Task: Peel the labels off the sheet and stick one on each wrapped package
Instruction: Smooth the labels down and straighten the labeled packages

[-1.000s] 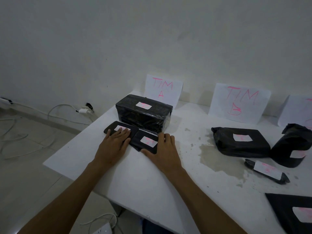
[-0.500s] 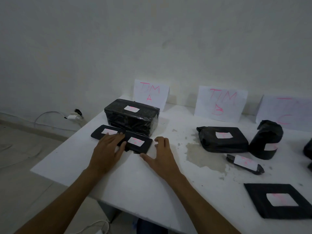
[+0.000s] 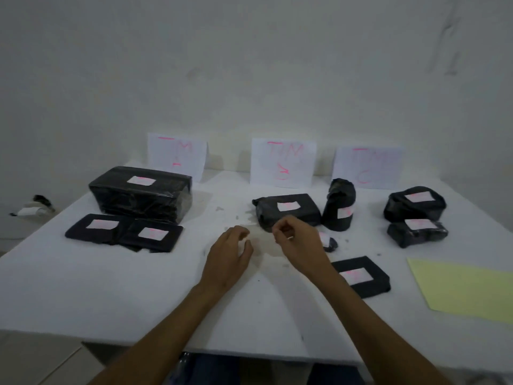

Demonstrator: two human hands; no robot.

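Note:
Several black wrapped packages lie on the white table (image 3: pixel 116 287), each with a white label. At the left stand a large box (image 3: pixel 138 198) and two flat packages (image 3: pixel 80 232) (image 3: pixel 172 240). A bag-like package (image 3: pixel 308 211) and an upright roll (image 3: pixel 338 198) sit in the middle. My left hand (image 3: pixel 229 257) and my right hand (image 3: pixel 298 241) hover over the table's middle with loosely curled fingers and hold nothing. A small package (image 3: pixel 330 243) is partly hidden behind my right hand. A flat square package (image 3: pixel 374 284) lies to its right.
Two more labelled packages (image 3: pixel 397 207) (image 3: pixel 399 237) sit at the far right. A pale yellow sheet (image 3: pixel 466 290) lies at the right edge. Three paper signs (image 3: pixel 177 154) (image 3: pixel 283 162) (image 3: pixel 366 168) lean on the wall. A stain marks the table under my hands.
Both hands have left the two flat packages at the left and moved right to the table's middle. The view has swung right, and the yellow sheet and far-right packages now show.

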